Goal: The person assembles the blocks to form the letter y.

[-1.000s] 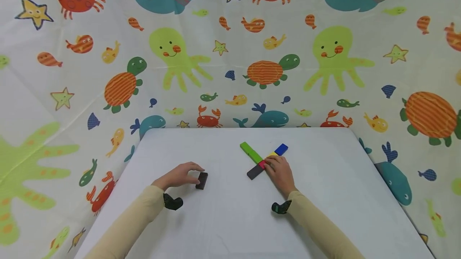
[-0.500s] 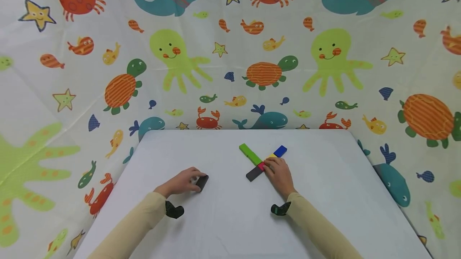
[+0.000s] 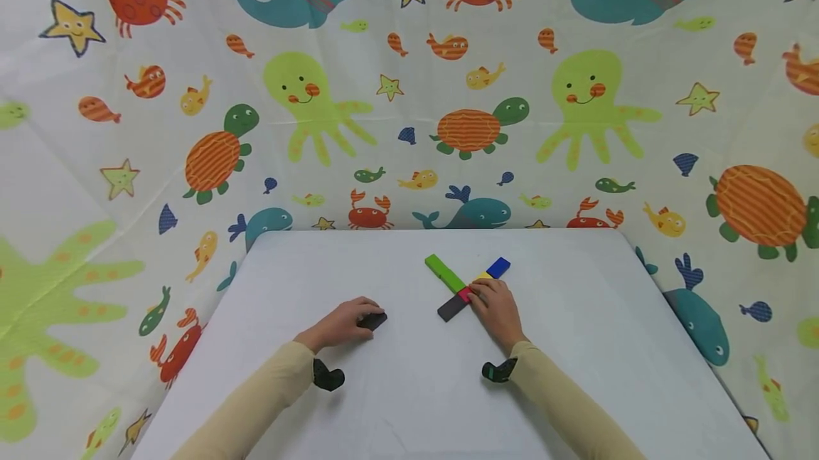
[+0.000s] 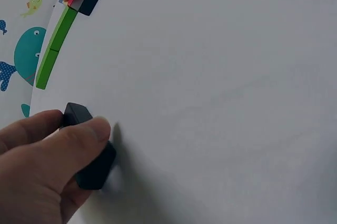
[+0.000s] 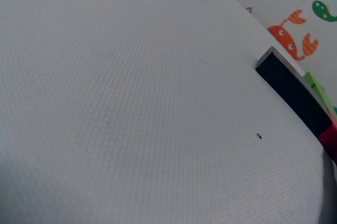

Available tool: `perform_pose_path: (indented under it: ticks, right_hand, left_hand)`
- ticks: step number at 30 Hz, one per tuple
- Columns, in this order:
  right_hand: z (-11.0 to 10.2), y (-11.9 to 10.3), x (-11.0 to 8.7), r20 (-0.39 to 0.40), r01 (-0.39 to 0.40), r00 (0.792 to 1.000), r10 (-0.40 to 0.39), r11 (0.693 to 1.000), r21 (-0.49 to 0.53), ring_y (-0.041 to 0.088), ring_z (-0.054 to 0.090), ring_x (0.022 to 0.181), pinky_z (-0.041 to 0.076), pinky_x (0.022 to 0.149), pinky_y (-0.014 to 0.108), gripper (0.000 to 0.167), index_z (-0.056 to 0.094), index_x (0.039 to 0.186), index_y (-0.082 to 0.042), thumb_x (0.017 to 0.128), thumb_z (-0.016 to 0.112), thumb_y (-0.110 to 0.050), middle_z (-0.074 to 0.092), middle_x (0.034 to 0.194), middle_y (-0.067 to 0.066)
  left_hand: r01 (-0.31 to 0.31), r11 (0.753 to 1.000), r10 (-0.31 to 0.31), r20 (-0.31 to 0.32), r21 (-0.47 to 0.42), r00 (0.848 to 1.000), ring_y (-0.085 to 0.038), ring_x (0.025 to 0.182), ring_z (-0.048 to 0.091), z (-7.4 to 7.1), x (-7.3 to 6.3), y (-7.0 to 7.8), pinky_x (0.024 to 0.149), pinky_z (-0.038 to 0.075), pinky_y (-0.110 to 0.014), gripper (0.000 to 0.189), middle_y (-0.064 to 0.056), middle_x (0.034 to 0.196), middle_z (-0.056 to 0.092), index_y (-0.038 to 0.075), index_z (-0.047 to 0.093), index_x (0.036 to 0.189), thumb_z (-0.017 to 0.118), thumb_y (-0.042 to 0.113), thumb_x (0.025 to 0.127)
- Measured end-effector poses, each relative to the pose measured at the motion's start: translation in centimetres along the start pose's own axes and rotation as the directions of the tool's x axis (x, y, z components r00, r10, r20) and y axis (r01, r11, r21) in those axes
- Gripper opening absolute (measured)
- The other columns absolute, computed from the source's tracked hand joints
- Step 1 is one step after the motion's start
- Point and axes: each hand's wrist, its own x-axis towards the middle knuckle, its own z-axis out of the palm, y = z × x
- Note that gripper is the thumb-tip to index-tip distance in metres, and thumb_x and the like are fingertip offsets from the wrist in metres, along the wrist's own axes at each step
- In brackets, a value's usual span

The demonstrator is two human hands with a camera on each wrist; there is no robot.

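Observation:
In the head view my left hand pinches a black block left of the table's middle. In the left wrist view the thumb lies across this black block, with fingers on its far side. My right hand is at the crossing of an X-shaped row of blocks, its curled fingertips on the red block, partly hiding it. Green blocks run to the upper left, another black block to the lower left. A yellow block and a blue block extend to the upper right.
The blocks lie on a white-covered table. Behind it hangs a curtain printed with sea animals. Dark wrist devices show at both cuffs, the left one and the right one.
My left hand has closed round the black block, turned it clockwise, and moved slightly right with it. The right hand and the X of blocks have stayed in place.

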Motion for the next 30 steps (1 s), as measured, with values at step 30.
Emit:
perform_pose_path:
  ticks: [30]
  right_hand:
    - [-0.2, 0.0, 0.1, -0.035, 0.039, 0.999, -0.038, 0.999, 0.013, 0.024, 0.056, 0.105, 0.046, 0.089, 0.043, 0.025, 0.073, 0.112, -0.008, 0.091, 0.071, -0.022, 0.067, 0.113, 0.004]
  left_hand:
    - [-0.097, 0.995, 0.098, 0.074, -0.016, 0.992, -0.016, 0.112, 0.054, 3.7, 6.3, 6.1, 0.096, 0.047, -0.031, 0.046, -0.005, 0.128, 0.056, 0.008, 0.063, 0.131, 0.074, 0.023, 0.089]
